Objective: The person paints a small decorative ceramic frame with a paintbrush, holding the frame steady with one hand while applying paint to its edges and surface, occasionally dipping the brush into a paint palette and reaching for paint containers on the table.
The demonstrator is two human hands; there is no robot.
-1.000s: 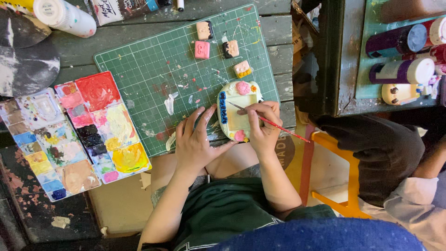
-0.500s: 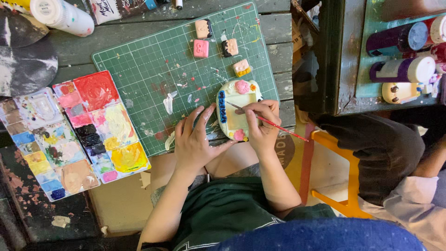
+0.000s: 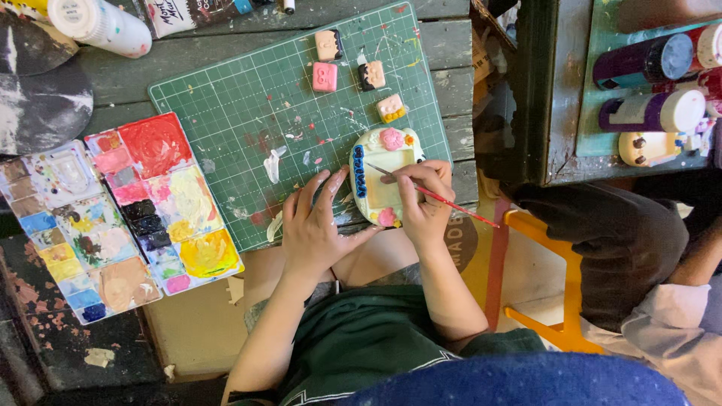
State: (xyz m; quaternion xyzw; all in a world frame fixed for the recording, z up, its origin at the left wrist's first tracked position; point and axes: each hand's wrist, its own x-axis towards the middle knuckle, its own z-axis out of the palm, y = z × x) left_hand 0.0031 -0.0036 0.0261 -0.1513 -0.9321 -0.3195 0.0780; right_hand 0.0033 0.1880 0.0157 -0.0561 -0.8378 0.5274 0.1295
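Observation:
My right hand [image 3: 423, 197] holds a thin red-handled paintbrush [image 3: 444, 198], its tip touching the upper left of a cream plaster frame [image 3: 383, 177] with pink flowers and a blue-dotted left edge. The frame lies at the near right corner of a green cutting mat [image 3: 248, 113]. My left hand [image 3: 316, 222] rests flat on the mat's near edge, fingers spread, its thumb against the frame's lower left side.
Several small painted plaster figures [image 3: 325, 77] lie at the mat's far side. Two paint palettes [image 3: 162, 194] sit left of the mat, paint bottles [image 3: 101, 24] at the far left. To the right, another person's dark sleeve [image 3: 609, 233], a yellow stool [image 3: 526, 225] and a second table with paint bottles [image 3: 650, 111].
The brush tip has shifted slightly over the frame's upper left. Both hands stay in place.

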